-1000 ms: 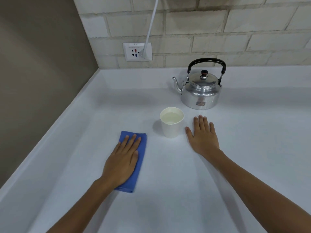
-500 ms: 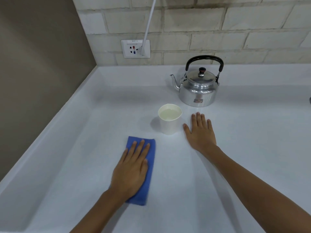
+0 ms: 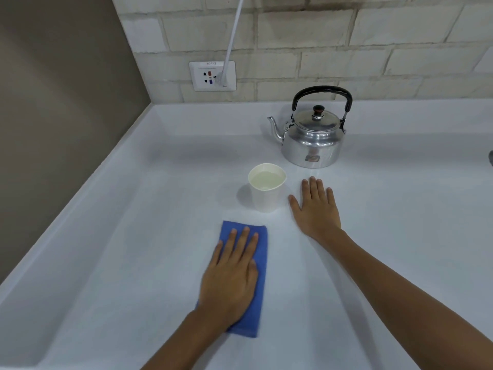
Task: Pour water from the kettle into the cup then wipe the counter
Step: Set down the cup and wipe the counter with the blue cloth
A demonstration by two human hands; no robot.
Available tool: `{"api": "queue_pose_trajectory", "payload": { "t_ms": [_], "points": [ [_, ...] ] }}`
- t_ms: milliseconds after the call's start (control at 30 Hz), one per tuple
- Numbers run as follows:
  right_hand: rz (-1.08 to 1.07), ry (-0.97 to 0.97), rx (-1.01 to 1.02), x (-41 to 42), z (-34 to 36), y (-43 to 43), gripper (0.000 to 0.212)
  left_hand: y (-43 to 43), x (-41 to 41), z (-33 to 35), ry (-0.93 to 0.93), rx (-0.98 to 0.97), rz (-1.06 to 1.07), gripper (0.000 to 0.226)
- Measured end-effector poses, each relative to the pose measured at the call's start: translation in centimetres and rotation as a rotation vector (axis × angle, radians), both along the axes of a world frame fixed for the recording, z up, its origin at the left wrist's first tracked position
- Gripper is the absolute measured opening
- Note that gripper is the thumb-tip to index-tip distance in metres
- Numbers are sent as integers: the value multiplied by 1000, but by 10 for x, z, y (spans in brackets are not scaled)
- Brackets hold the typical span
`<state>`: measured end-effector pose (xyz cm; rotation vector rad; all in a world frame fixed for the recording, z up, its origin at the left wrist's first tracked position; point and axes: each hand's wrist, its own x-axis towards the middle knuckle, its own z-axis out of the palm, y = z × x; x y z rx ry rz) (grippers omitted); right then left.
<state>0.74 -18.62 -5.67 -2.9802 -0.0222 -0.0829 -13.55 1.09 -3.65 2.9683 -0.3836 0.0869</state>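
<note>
A shiny metal kettle (image 3: 313, 140) with a black handle stands upright at the back of the white counter (image 3: 133, 236), spout pointing left. In front of it stands a white paper cup (image 3: 266, 192) with water in it. My left hand (image 3: 230, 273) lies flat on a folded blue cloth (image 3: 260, 289), pressing it onto the counter below the cup. My right hand (image 3: 316, 209) rests flat on the counter just right of the cup, fingers apart, holding nothing.
A brick wall runs behind the counter, with a wall socket (image 3: 212, 76) and a white cable (image 3: 232, 38) plugged in. A brown wall (image 3: 53, 116) borders the counter on the left. A dark edge (image 3: 490, 157) shows at the far right.
My left hand has slid the blue cloth to the right and nearer to me across the counter. The right hand, cup and kettle have stayed put.
</note>
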Motion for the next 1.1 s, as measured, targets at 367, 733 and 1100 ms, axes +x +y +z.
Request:
{"api": "queue_pose_trajectory", "payload": {
  "t_ms": [367, 733, 1100],
  "points": [
    [-7, 14, 13, 3, -3, 1, 68, -62, 14, -1, 37, 13, 46, 52],
    [-13, -4, 21, 3, -4, 1, 68, -35, 26, -1, 80, -14, 76, 54],
    [-84, -76, 453, -38, 46, 6, 47, 6, 47, 4, 27, -443, 87, 51]
  ]
}}
